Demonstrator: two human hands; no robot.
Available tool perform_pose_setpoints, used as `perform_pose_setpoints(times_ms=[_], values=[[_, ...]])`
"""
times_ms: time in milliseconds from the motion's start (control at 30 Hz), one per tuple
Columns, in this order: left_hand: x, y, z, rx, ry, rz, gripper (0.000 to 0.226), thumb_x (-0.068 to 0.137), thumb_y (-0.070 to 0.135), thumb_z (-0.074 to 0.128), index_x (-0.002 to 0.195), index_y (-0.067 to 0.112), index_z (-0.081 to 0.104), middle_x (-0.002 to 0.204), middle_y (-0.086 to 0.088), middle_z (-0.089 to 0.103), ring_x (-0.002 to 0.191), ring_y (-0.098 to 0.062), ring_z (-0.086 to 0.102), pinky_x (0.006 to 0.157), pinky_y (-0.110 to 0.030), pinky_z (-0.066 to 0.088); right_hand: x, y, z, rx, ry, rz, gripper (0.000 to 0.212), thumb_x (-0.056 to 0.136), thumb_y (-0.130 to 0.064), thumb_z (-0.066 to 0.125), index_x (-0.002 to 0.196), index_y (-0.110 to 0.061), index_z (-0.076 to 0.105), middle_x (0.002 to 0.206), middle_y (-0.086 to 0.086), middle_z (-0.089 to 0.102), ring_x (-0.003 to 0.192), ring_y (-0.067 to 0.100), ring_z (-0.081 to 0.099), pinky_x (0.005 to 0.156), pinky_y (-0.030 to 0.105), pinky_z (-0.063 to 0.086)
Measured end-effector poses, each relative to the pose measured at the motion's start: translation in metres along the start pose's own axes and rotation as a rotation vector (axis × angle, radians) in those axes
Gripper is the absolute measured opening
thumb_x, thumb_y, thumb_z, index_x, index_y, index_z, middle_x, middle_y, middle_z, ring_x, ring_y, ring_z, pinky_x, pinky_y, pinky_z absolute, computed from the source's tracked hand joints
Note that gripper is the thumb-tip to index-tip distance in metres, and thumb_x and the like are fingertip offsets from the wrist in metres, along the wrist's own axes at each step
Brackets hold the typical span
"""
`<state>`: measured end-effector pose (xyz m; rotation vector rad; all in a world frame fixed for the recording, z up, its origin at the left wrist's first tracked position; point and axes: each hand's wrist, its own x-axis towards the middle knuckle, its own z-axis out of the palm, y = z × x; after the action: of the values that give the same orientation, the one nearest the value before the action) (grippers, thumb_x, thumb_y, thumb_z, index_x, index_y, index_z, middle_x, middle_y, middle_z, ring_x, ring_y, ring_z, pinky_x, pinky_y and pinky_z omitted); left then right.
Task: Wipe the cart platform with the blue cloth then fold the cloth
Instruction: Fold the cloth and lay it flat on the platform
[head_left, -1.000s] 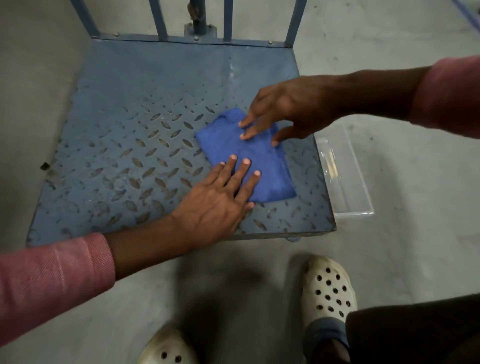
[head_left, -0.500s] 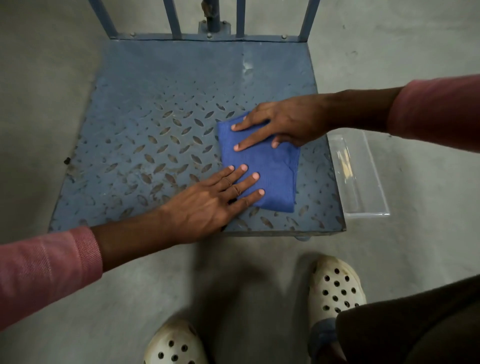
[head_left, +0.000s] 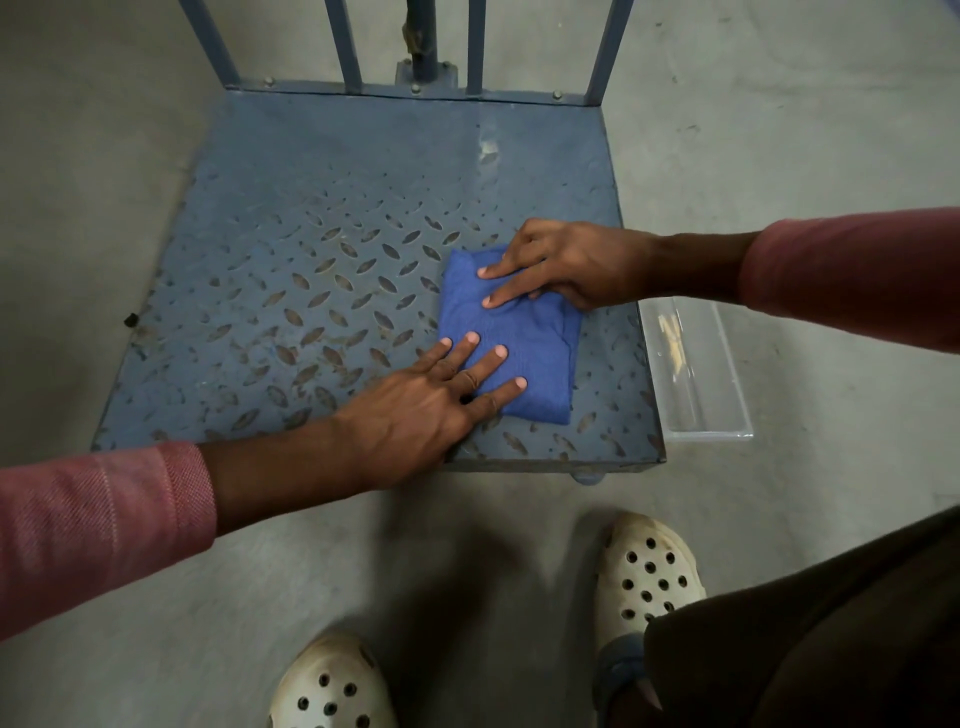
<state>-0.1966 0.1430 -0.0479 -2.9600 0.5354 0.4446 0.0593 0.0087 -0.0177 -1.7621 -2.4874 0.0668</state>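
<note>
The blue cloth (head_left: 524, 338) lies folded into a small rectangle on the near right part of the blue checker-plate cart platform (head_left: 322, 270). My left hand (head_left: 431, 410) lies flat with spread, straight fingers pressing the cloth's near left part. My right hand (head_left: 561, 265) reaches in from the right and presses the cloth's far edge with two straight fingers, while its other fingers are curled under at the cloth's right edge.
The cart's blue upright handle bars (head_left: 415, 47) rise at the far edge. A clear plastic box (head_left: 696, 369) sits on the grey floor against the platform's right side. My two white clogs (head_left: 644, 571) stand on the floor just before the platform's near edge.
Both hands have stayed on the cloth and pressed it flatter. My right hand's fingers slid a little further onto the far edge. The camera view has shifted slightly.
</note>
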Motion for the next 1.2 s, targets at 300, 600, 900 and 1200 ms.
perform_pose_setpoints(times_ms=[300,600,900,1200], values=[[0.012,-0.004,-0.029,-0.043,-0.103,0.011,0.076,0.112,0.017,0.041,0.166,0.034,-0.008,0.175,-0.006,-0.018,0.163,-0.032,-0.008,0.129,-0.045,0.027,0.002,-0.006,-0.026,0.016,0.01,0.027,0.041,0.09,-0.014,0.043,0.117,-0.011,0.073,0.118,0.008,0.072,0.101,0.03,0.065,0.084,0.04,0.057],[0.056,0.027,-0.051,-0.131,-0.066,0.01,0.082,0.106,0.008,0.046,0.168,0.037,-0.001,0.177,-0.005,-0.013,0.164,-0.031,-0.003,0.129,-0.044,0.024,-0.046,-0.001,-0.043,0.051,-0.016,0.104,0.042,0.086,-0.014,0.042,0.113,-0.009,0.074,0.118,0.008,0.071,0.101,0.031,0.063,0.089,0.027,0.049],[0.135,0.089,-0.068,-0.26,0.036,-0.076,0.078,0.107,0.005,0.044,0.169,0.028,0.004,0.177,-0.011,-0.007,0.162,-0.039,-0.002,0.129,-0.046,0.019,-0.117,0.017,-0.042,0.059,-0.002,0.395,0.055,0.059,0.01,0.051,0.102,-0.012,0.078,0.114,0.002,0.073,0.106,0.028,0.062,0.084,0.042,0.055],[0.214,0.179,-0.053,-0.396,0.064,-0.254,0.059,0.112,0.016,0.037,0.167,0.013,0.017,0.175,-0.019,0.004,0.161,-0.047,0.001,0.132,-0.055,0.006,-0.181,0.035,-0.009,0.02,-0.054,0.473,0.044,0.066,0.013,0.062,0.096,-0.014,0.079,0.113,-0.001,0.074,0.106,0.027,0.062,0.079,0.043,0.056]])
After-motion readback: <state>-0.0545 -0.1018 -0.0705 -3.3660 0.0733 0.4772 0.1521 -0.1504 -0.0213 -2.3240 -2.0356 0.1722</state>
